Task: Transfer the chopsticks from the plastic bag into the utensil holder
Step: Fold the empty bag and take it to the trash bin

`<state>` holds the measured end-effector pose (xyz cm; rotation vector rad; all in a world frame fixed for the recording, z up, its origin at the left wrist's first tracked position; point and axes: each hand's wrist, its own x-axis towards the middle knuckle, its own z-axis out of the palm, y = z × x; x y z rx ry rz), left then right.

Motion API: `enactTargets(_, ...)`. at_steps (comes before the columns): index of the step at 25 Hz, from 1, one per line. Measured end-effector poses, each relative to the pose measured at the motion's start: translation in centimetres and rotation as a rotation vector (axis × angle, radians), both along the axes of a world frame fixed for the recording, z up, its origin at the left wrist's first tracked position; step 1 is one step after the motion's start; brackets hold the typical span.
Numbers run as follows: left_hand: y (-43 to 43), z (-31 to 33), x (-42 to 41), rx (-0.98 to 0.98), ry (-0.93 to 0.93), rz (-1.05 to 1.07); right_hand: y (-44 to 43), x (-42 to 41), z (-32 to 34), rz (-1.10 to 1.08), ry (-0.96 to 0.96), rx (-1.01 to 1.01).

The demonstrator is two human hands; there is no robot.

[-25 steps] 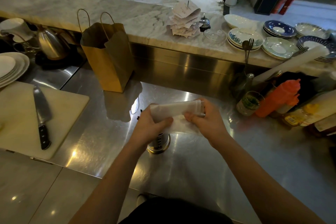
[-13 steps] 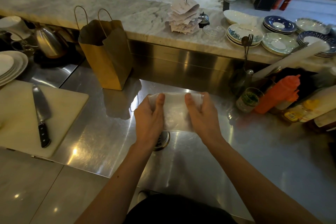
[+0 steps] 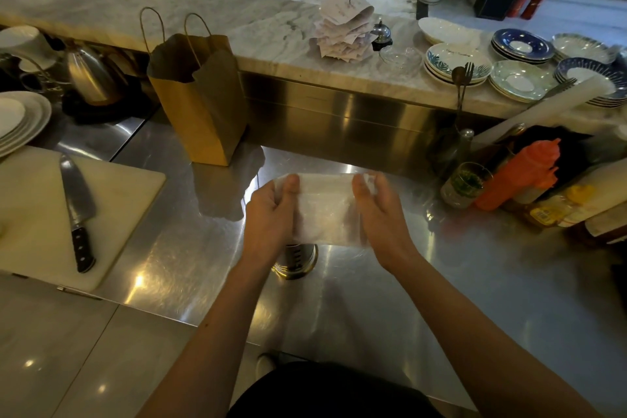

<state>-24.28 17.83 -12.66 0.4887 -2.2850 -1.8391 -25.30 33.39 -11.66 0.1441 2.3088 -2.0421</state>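
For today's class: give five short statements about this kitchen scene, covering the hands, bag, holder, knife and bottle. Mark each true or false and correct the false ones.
1. Both the left hand and the right hand hold the plastic bag. True.
2. The holder lies on its side. False: it stands upright on the counter, below the bag.
3. The knife lies on the cutting board. True.
4. The left hand grips the paper bag. False: it stands alone on the counter, beyond the hands.
5. The orange bottle is left of the hands. False: it is to their right.
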Motion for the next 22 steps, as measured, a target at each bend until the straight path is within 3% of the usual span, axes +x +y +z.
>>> enactTargets(6,-4.2,1.3,2.2,0.274,-0.119,-0.389,-1.3,-0.4,1.1,0.004,0.027,0.026)
enactTargets(12,-10.4,1.8,4.6,0.225,-0.097,-0.257,-4.8,0.4,1.2,0.366,-0.196,-0.021)
enactTargets(17,-15.4,1.1,6.8,0.349,-0.094,-0.072,-10.2,1.3,1.3,0.302,-0.167,-0.113)
enactTargets(22,-19.4,0.3,9.9,0.4,-0.064,0.075,-15.4,2.5,1.4,0.372,-0.174,-0.144)
